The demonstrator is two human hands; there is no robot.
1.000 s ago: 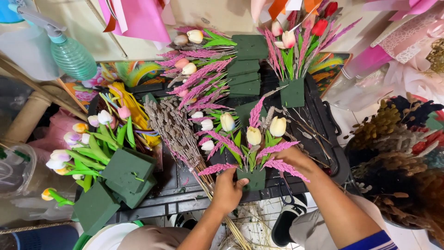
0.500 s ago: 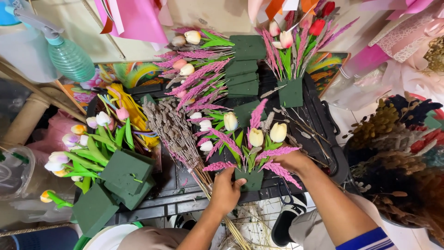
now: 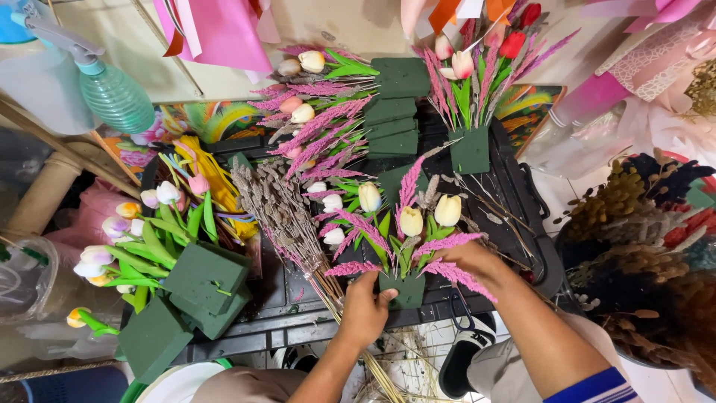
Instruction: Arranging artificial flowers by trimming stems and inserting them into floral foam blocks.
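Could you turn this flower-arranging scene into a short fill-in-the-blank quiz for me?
1. The left hand grips a small foam block whose colour is dark ____.
2. The three pale tulips standing in that block are surrounded by feathery sprigs coloured ____.
3. The right hand touches the sprigs on the block's ____ side.
4. The bottle at the upper left has a ____ nozzle on top.

Missing words: green; pink; right; spray

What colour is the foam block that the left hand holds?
Dark green; the foam block shows best in the head view.
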